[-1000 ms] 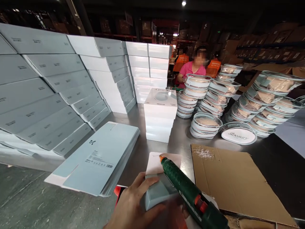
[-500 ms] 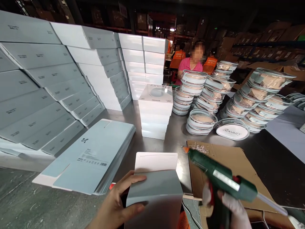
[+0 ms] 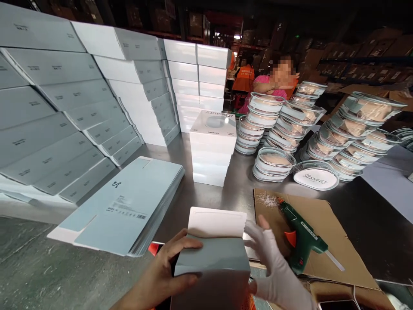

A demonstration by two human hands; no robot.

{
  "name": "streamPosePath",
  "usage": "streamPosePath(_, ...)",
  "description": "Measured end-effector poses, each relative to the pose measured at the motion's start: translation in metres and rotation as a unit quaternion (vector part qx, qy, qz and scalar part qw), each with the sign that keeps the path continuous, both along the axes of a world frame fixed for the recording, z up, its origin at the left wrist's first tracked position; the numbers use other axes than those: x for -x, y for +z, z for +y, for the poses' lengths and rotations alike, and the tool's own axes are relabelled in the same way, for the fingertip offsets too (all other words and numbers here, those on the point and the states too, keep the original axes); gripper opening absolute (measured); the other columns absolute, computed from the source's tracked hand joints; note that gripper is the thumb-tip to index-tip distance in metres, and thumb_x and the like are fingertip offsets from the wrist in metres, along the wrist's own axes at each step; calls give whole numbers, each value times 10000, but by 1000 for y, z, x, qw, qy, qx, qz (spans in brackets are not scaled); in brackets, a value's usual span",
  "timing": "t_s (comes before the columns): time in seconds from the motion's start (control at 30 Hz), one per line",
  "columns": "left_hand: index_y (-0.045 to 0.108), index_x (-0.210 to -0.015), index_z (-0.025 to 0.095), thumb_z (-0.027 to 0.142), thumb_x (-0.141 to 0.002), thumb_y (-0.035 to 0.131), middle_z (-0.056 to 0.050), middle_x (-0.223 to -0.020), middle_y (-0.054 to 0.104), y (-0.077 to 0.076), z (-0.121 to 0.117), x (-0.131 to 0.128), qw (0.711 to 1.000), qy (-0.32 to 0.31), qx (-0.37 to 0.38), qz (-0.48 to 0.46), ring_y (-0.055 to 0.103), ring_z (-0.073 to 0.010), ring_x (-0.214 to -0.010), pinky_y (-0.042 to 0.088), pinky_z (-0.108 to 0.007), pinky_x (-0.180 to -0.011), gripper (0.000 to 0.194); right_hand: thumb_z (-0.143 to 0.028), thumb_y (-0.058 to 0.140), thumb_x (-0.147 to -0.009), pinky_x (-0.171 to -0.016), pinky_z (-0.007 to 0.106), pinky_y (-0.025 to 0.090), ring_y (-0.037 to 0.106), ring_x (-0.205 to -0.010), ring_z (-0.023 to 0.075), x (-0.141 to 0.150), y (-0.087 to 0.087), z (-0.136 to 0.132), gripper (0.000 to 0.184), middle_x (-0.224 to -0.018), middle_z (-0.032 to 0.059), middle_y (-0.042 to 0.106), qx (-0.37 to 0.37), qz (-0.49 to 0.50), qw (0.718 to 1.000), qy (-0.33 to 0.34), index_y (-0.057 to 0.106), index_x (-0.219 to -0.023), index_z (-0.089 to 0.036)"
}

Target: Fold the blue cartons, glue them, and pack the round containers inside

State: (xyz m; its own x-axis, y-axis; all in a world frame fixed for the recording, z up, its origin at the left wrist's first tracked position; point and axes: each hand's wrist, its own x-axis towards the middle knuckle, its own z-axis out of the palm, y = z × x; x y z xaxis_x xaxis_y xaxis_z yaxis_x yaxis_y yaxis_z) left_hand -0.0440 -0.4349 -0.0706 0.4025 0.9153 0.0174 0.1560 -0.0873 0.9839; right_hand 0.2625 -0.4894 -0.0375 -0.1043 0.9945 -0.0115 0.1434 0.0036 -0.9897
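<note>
My left hand (image 3: 172, 263) is wrapped around the left side of a pale grey-blue box (image 3: 213, 258) near the table's front edge, thumb on the near face and fingers over the top. A white flap (image 3: 217, 221) stands up at the box's far end. My right hand (image 3: 272, 269), in a whitish glove with a bare fingertip showing, is at the box's right side with fingers spread; I cannot tell whether it touches the box. A green glue gun (image 3: 301, 234) with an orange trigger lies on a cardboard sheet (image 3: 342, 241), a glue stick poking from its back.
Flat box blanks (image 3: 129, 206) lie stacked at the left. Behind the box stands a pile of finished cartons (image 3: 213, 146), with a wall of pale boxes (image 3: 77, 86) beyond. Clear oval packs (image 3: 274, 163) fill the right back. A person in pink (image 3: 269, 86) is across the table.
My right hand has let go of the glue gun, which now lies on the cardboard, and has moved left to the box. My left hand keeps its hold. The person opposite has raised an arm.
</note>
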Motion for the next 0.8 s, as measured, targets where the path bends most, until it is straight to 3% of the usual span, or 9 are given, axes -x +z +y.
streamPosePath(0.07, 711, -1089, 338, 423, -759, 866, -58, -1355, 608, -1, -5, -7, 996, 44, 13, -72, 695, -265, -1041, 596, -312, -808, 374, -498, 803, -847, -1136, 431, 463, 544, -1409, 279, 20, -13, 4, 1079, -1607, 120, 460, -26, 39, 997, 56, 61, -1626, -423)
streamPosePath(0.2, 576, -1136, 402, 470, -815, 854, 1, -1251, 601, -2, -7, -16, 972, 87, -7, -216, 663, -252, -1153, 556, -334, -916, 430, -372, 702, -937, -976, 339, 566, 682, -1201, 258, 23, -26, 4, 639, -1358, 84, 635, -91, 13, 994, 65, 413, -1506, -415)
streamPosePath(0.3, 626, -1205, 417, 459, -881, 799, -11, -1128, 580, 4, -1, -11, 986, 13, -43, -160, 639, -234, -1121, 539, -343, -944, 370, -236, 773, -851, -963, 290, 565, 678, -1134, 226, 21, -13, 6, 635, -1272, 39, 626, -190, -76, 975, 87, 557, -1412, -441)
streamPosePath(0.4, 763, -1038, 334, 511, -910, 740, -52, -1105, 536, 11, 4, -4, 994, -55, -73, -64, 589, -256, -1136, 522, -385, -1003, 220, -160, 769, -833, -1011, 274, 545, 648, -1216, 223, 24, 3, 11, 673, -1338, 38, 600, -267, -151, 947, 98, 575, -1414, -438)
streamPosePath(0.57, 813, -916, 286, 600, -864, 739, -87, -1101, 569, 21, 13, 6, 996, -51, -62, -23, 607, -264, -1070, 570, -396, -935, 326, -175, 746, -873, -1045, 328, 544, 642, -1287, 253, 19, 7, 14, 624, -1451, 24, 603, -221, -145, 958, 109, 602, -1399, -479)
streamPosePath(0.63, 817, -840, 251, 566, -749, 858, -102, -1139, 618, 27, 20, 12, 996, 49, -41, -57, 626, -279, -1084, 587, -344, -862, 330, -376, 750, -900, -1090, 417, 524, 597, -1356, 305, 13, 6, 13, 579, -1543, 63, 545, -130, -57, 987, 81, 572, -1445, -450)
streamPosePath(0.7, 780, -872, 231, 581, -694, 885, -80, -1105, 659, 31, 26, 14, 973, 205, -3, -103, 670, -259, -1006, 591, -285, -747, 407, -555, 685, -917, -1073, 498, 534, 625, -1326, 327, 10, 6, 13, 621, -1538, 95, 556, -14, 59, 998, 17, 508, -1499, -432)
streamPosePath(0.77, 692, -1039, 249, 668, -814, 737, -32, -1003, 677, 29, 29, 10, 939, 317, 26, -131, 703, -216, -848, 590, -267, -644, 478, -590, 687, -902, -990, 512, 586, 699, -1211, 320, 13, 6, 14, 601, -1381, 91, 683, 49, 85, 995, -16, 560, -1456, -395)
streamPosePath(0.8, 636, -1121, 262, 686, -894, 623, -16, -971, 682, 26, 28, 5, 932, 336, 30, -131, 710, -207, -788, 596, -276, -613, 481, -582, 714, -881, -943, 495, 609, 722, -1152, 319, 15, 5, 14, 539, -1259, 83, 744, 54, 63, 996, -15, 645, -1369, -362)
